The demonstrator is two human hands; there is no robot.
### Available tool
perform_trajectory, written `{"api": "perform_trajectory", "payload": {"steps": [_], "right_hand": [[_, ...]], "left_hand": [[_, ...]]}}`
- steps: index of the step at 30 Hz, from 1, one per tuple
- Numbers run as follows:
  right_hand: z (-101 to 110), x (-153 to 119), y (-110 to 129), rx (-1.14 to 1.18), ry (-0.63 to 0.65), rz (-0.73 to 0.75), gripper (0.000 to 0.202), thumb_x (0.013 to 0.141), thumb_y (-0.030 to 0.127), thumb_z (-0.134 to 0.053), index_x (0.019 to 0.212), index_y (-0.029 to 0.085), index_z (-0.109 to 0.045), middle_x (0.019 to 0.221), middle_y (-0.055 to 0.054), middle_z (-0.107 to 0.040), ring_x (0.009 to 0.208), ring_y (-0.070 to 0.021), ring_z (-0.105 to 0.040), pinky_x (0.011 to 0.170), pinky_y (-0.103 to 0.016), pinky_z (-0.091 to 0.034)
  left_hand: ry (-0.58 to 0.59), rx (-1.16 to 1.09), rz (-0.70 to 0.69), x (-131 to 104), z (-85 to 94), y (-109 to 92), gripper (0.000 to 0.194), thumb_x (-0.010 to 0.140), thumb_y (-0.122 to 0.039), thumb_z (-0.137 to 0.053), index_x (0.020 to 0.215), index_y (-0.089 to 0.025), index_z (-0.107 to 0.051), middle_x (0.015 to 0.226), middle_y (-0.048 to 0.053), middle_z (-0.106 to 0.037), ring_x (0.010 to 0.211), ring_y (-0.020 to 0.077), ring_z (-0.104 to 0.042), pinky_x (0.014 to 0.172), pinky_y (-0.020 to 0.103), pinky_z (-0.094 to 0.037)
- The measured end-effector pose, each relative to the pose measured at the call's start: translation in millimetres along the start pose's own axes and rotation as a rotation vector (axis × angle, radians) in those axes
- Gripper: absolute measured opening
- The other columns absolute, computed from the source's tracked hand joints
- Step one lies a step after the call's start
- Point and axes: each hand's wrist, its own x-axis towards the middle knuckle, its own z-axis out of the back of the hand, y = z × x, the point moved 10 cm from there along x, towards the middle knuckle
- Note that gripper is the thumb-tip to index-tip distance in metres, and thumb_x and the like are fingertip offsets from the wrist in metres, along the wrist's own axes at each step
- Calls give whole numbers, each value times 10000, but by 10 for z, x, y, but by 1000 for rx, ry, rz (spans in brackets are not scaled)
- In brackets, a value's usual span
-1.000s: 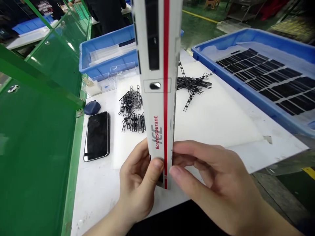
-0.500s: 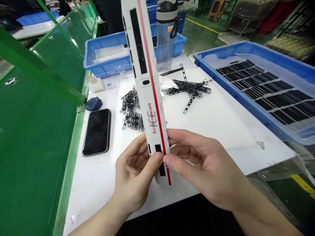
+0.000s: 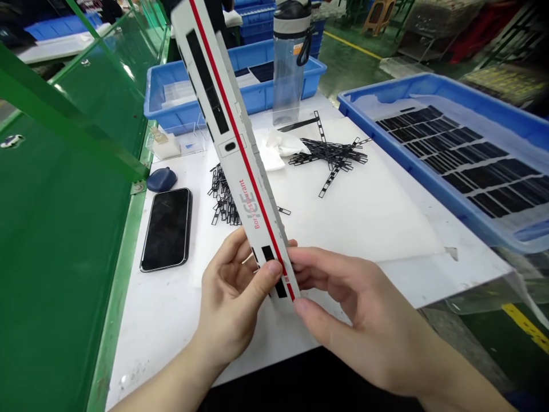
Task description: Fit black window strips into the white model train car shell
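Note:
A long white model train car (image 3: 240, 166) with a red stripe and dark windows is held up over the table, its top leaning left. Near the lower end, my left hand (image 3: 240, 297) grips it, thumb on the near face. My right hand (image 3: 351, 309) pinches the bottom right edge between thumb and fingers; some fingertips are hidden behind the car. Behind the car, partly covered by it, lies a pile of black frame strips (image 3: 225, 200). Another pile of black strips (image 3: 330, 153) lies to the right, beside crumpled white tissue (image 3: 274, 149).
A phone (image 3: 166, 229) and dark blue object (image 3: 162, 179) lie left. A bottle (image 3: 288, 74) stands behind, near a blue bin (image 3: 171, 117). At right is a blue tray (image 3: 429, 151) of black pieces. A green partition (image 3: 64, 229) borders the table's left.
The car's top has tilted further left and its printed side has turned slightly. My right thumb has slid down to the bottom corner, while my left hand keeps its grip.

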Motion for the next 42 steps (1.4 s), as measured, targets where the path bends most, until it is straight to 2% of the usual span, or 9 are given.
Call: {"api": "perform_trajectory", "payload": {"steps": [4, 12, 16, 20, 23, 27, 32, 37, 42], "right_hand": [[9, 6, -13, 3, -30, 25, 405, 1002, 99, -583, 1355, 277, -674, 1316, -36, -723, 1123, -174, -709, 1028, -297, -590], [99, 0, 35, 28, -80, 68, 341, 1044, 144, -550, 1309, 292, -705, 1256, -29, -747, 1119, -182, -720, 996, -295, -602], [116, -13, 68, 20, -72, 82, 369, 1044, 114, -508, 1285, 287, -728, 1240, -31, -752, 1081, -185, -723, 1000, -318, -600], [89, -18, 28, 49, -55, 72, 447, 1022, 57, -479, 1299, 303, -729, 1208, -23, -762, 979, -163, -723, 960, -322, -614], [107, 2, 6, 60, -68, 62, 400, 1011, 103, -565, 1323, 305, -711, 1247, -26, -752, 1044, -171, -722, 974, -312, -609], [54, 51, -36, 30, 34, -27, 367, 983, 137, -652, 1311, 293, -709, 1268, -21, -751, 1123, -180, -716, 1012, -312, -590], [41, 41, -43, 13, 63, -95, 256, 999, 168, -646, 1217, 255, -748, 1145, -22, -784, 1039, -180, -742, 921, -290, -612], [73, 43, -40, -59, -1, -69, 244, 1006, 145, -597, 1163, 243, -755, 1103, -19, -777, 947, -159, -733, 875, -277, -605], [59, 67, -46, -35, 55, -26, 297, 976, 127, -633, 1229, 252, -726, 1169, -20, -758, 1038, -173, -717, 939, -300, -586]], "left_hand": [[8, -3, -27, 16, -17, -15, 336, 955, -167, -756, 1270, -242, -669, 1230, 74, -769, 1160, 255, -743, 986, 355, -644], [111, 49, -117, -43, -154, -74, 457, 976, -155, -720, 1386, -303, -582, 1377, 51, -706, 1271, 230, -683, 1032, 316, -616], [103, 120, -78, -84, -199, -58, 505, 991, -145, -694, 1429, -312, -507, 1235, 48, -772, 1158, 209, -742, 973, 300, -635], [31, 144, -95, -63, -155, -91, 472, 965, -136, -721, 1380, -261, -535, 1177, 63, -786, 1116, 219, -758, 893, 269, -647], [5, 110, -99, -32, -107, -77, 491, 946, -135, -743, 1376, -243, -531, 1174, 78, -789, 1118, 243, -762, 894, 310, -663], [18, 18, -105, -19, -70, -47, 516, 941, -140, -758, 1375, -277, -514, 1221, 70, -781, 1146, 248, -756, 948, 363, -663], [58, 35, -85, -50, -126, -26, 540, 950, -123, -745, 1389, -298, -485, 1244, 66, -781, 1139, 226, -760, 940, 333, -663], [37, 68, -81, -52, -95, -7, 531, 947, -121, -745, 1384, -296, -501, 1260, 69, -774, 1162, 239, -753, 947, 331, -661], [56, -1, -46, -23, -31, 59, 477, 961, -223, -760, 1363, -327, -525, 1241, 50, -774, 1161, 243, -747, 941, 358, -662]]}}
